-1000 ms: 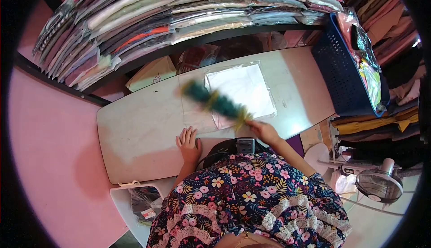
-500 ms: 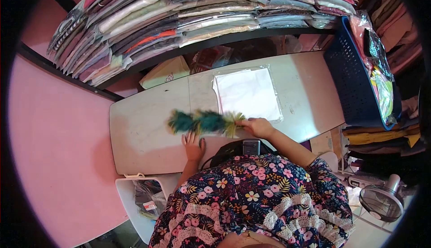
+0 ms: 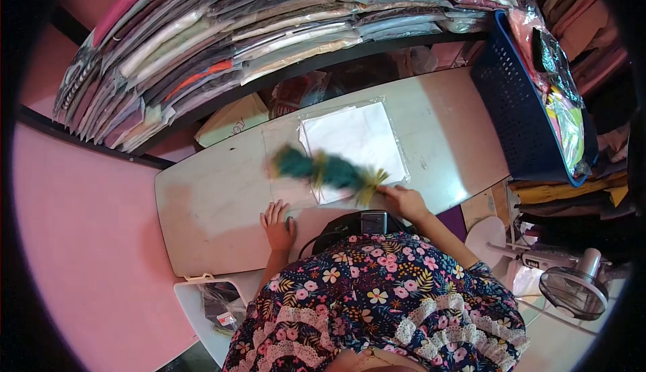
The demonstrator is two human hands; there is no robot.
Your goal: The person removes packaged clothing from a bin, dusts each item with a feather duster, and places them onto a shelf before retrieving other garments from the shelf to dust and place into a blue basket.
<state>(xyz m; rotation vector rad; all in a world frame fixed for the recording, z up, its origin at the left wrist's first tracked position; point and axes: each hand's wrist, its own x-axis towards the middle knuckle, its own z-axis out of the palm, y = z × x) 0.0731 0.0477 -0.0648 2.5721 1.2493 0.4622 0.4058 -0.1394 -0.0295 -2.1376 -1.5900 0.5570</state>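
My right hand (image 3: 405, 202) is closed round the near end of a fluffy green and yellow duster (image 3: 331, 171), which is blurred by motion. The duster stretches left from the hand, over the table (image 3: 208, 200) and the lower left part of a white sheet in a clear plastic sleeve (image 3: 356, 136). Flat on the tabletop near its front edge, my left hand (image 3: 278, 229) has its fingers spread and holds nothing.
Behind the table, a shelf (image 3: 296, 64) carries several stacks of bagged folded clothes. A blue basket (image 3: 505, 96) with bagged items stands at the right. White bin (image 3: 195, 308) at lower left; small fan (image 3: 572, 292) at lower right.
The duster has tilted, its far end swinging up and away from my left hand, over the sleeve's corner. My left hand lies slightly further left and nearer. The view has shifted a little.
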